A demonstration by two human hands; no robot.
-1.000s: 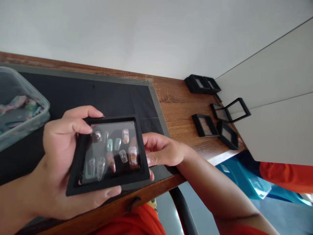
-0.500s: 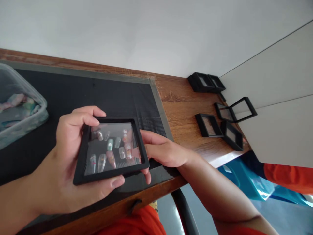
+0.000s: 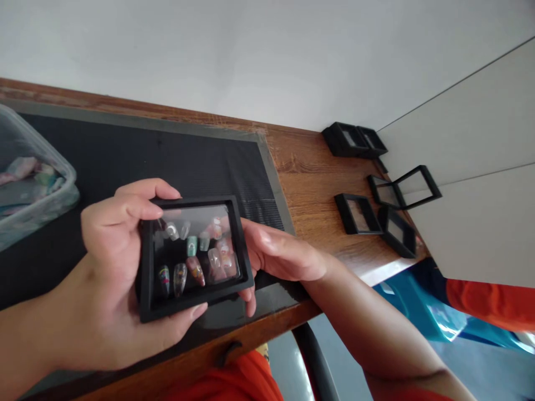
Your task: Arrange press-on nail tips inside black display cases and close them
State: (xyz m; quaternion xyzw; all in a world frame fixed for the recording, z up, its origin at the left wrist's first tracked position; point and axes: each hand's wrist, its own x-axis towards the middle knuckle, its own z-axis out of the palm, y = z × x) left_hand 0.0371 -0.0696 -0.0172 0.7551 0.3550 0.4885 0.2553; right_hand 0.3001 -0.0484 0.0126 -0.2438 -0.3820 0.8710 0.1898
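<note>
A black-rimmed floating display frame (image 3: 148, 262) is held up over the desk's front edge, tilted a little. Pressed between its clear films are several false nails (image 3: 191, 246), clear, pink and mint green. My left hand (image 3: 111, 278) grips the frame by its left side, fingers over the top corner and thumb along the bottom rim. At the right rim, my right hand (image 3: 282, 253) cups the frame with its fingers behind it; parts of them show through the film. The right thumb is raised off the front.
A clear plastic tub (image 3: 39, 209) with small wrapped pieces stands at left on the black mat (image 3: 125, 150). On the wooden desktop (image 3: 301, 178) at right lie more black frames (image 3: 358, 214), one a hinged open frame (image 3: 413, 188). Blue chairs (image 3: 430, 306) and an orange garment (image 3: 489, 295) show beyond.
The display frame has tilted, so its film shows less glare and the nails look darker-backed. My right thumb has lifted from the frame's edge, and my left hand has shifted slightly left.
</note>
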